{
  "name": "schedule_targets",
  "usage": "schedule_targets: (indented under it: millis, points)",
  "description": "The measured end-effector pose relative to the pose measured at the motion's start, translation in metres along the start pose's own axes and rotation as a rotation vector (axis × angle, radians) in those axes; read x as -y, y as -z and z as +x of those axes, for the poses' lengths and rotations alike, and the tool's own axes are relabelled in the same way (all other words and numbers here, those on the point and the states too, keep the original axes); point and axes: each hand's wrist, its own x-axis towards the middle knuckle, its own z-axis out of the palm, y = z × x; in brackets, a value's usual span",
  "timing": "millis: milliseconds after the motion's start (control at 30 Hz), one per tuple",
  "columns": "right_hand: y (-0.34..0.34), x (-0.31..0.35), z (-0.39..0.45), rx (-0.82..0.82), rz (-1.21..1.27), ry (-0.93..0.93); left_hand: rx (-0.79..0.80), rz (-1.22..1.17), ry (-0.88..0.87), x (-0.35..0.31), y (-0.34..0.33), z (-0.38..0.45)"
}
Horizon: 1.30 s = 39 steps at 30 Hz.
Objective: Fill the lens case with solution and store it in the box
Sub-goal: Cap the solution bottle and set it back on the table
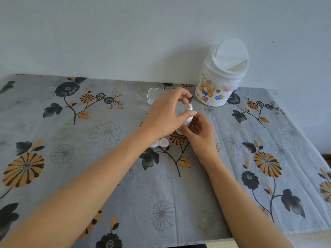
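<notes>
My right hand (201,135) holds a small white solution bottle (188,117) upright from below, with its bare nozzle pointing up. My left hand (165,113) reaches over from the left. Its thumb lies against the bottle's shoulder and its fingers curl just above the nozzle; whether they hold a cap is hidden. The white lens case (161,142) lies on the table under my left wrist with its wells uncovered, partly hidden. A pale green round piece (178,131) shows between my hands. A clear plastic box (151,95) stands open behind my left hand.
A white swing-lid bin (221,76) with bear stickers stands at the back right against the wall. A grey floral cloth (89,158) covers the table. The table's front edge (220,243) runs along the bottom and its right edge slants down the right.
</notes>
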Motion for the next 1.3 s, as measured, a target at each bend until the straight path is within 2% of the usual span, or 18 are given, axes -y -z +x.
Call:
schedule_targets:
  millis: [133, 300, 500, 700, 833, 933, 1133, 1300]
  points:
    - [0.0005, 0.0013, 0.0002, 0.013, 0.031, 0.006, 0.002, -0.009, -0.026, 0.0001, -0.0015, 0.0001]
    - [0.0013, -0.0016, 0.0006, 0.016, 0.013, 0.008, 0.109, -0.095, 0.004, 0.0024, -0.0002, -0.0007]
    - [0.0003, -0.0016, 0.0007, 0.008, 0.008, 0.006, -0.011, 0.007, -0.01, 0.0015, -0.0039, -0.0005]
    - [0.0016, -0.0026, 0.0008, 0.009, -0.002, 0.003, 0.091, -0.092, 0.013, 0.0018, 0.0004, -0.0012]
    - [0.0014, -0.0038, 0.0012, 0.006, -0.032, 0.012, 0.024, 0.034, 0.006, 0.0015, -0.0032, -0.0007]
    - [0.0011, -0.0017, 0.0008, 0.015, -0.006, 0.009, -0.012, 0.038, -0.017, 0.0, -0.0044, -0.0015]
    - [0.0011, -0.0014, 0.0002, 0.005, -0.006, 0.019, 0.073, -0.049, -0.025, 0.0016, -0.0033, -0.0006]
    - [0.0009, -0.0027, 0.0006, 0.005, -0.02, 0.022, -0.032, 0.076, -0.029, 0.0014, -0.0077, -0.0009]
